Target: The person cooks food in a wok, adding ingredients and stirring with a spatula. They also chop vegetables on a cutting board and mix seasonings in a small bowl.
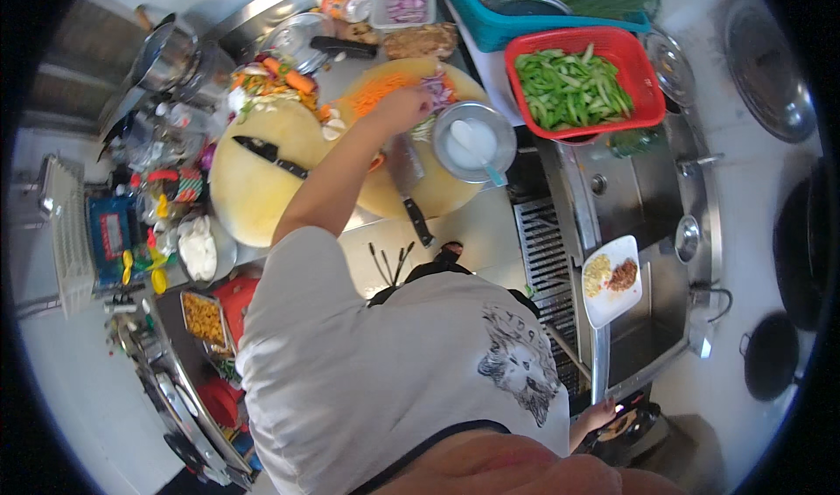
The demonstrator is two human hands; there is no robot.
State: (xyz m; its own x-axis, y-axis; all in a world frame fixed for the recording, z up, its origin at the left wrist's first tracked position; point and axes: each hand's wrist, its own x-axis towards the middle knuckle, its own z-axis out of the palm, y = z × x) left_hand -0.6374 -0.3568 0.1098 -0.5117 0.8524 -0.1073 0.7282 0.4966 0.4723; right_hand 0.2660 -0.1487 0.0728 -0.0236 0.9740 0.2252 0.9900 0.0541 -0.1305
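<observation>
My left hand [415, 107] is at sliced purple onion [436, 90], beside shredded carrot [380, 93] on a round yellow cutting board [453, 196]. Its fingers are bent; whether they pinch any onion cannot be made out. Just below lies a cleaver [408, 167] with a black handle. A metal bowl [441, 152] of whitish liquid holds a spoon [467, 137]. My right hand [598, 415] is low at the right, by the end of a metal strip near the stove; its grip is unclear. Above it, a white plate [607, 306] carries minced garlic and a reddish-brown minced heap.
A second yellow board [243, 187] holds a black-handled knife [269, 155]. A red basket [650, 105] of sliced green vegetables sits near a teal basket [489, 29]. Bottles and a bowl [226, 249] of white paste stand left. A steel sink [656, 344] is right.
</observation>
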